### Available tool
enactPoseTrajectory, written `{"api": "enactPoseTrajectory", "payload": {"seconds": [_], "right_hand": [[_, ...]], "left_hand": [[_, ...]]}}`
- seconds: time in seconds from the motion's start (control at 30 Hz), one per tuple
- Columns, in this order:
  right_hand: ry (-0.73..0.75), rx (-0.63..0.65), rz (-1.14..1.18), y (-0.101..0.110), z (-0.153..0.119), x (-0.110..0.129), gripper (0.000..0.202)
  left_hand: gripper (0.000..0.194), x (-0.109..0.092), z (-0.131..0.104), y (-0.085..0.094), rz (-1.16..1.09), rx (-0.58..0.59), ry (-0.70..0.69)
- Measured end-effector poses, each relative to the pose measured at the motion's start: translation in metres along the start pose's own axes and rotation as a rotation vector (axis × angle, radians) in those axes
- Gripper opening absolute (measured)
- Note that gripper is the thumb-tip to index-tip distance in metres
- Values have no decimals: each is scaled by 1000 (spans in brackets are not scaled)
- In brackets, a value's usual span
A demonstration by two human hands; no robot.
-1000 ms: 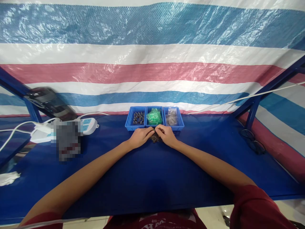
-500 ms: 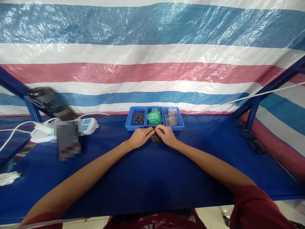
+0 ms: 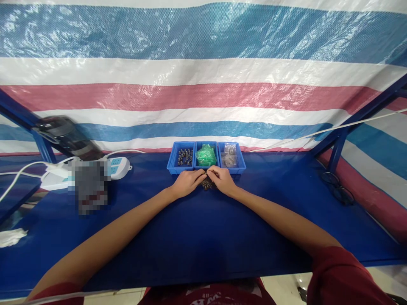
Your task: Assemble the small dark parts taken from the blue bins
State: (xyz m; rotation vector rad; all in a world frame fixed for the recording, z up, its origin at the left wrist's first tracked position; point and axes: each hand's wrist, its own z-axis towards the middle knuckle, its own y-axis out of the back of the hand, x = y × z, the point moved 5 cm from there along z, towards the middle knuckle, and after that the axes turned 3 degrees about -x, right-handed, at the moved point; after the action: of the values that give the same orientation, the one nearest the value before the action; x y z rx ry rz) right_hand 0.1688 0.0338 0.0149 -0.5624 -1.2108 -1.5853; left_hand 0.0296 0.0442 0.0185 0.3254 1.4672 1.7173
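Observation:
My left hand (image 3: pixel 188 183) and my right hand (image 3: pixel 222 179) meet fingertip to fingertip just in front of the blue bins. The fingers of both are pinched on something too small to make out. Below the fingertips lies a small pile of dark, brass-toned parts (image 3: pixel 207 184), partly covered by the hands. Several small dark metal pieces (image 3: pixel 185 157) sit in the left bin (image 3: pixel 172 161). Green pieces in clear plastic (image 3: pixel 206 156) fill the middle bin, and clear bags with greyish contents (image 3: pixel 229 156) lie in the right bin (image 3: pixel 242 162).
On the blue table (image 3: pixel 197 237), a white power strip (image 3: pixel 119 167) and a pixelated object (image 3: pixel 91 186) are at left, with a dark bottle (image 3: pixel 70 137) behind. Glasses (image 3: pixel 337 189) lie at right. White cloth or paper (image 3: pixel 12 237) is at far left.

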Motion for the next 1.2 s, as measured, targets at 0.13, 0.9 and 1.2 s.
{"api": "enactPoseTrajectory", "payload": {"seconds": [0.13, 0.9, 1.2], "right_hand": [[7, 0, -3, 0, 0, 1, 27], [94, -2, -28, 0, -1, 6, 30], [126, -11, -44, -1, -2, 6, 29]], "left_hand": [[34, -1, 0, 1, -4, 5, 2], [28, -2, -5, 7, -18, -86, 27], [29, -1, -6, 8, -28, -144, 9]]}}
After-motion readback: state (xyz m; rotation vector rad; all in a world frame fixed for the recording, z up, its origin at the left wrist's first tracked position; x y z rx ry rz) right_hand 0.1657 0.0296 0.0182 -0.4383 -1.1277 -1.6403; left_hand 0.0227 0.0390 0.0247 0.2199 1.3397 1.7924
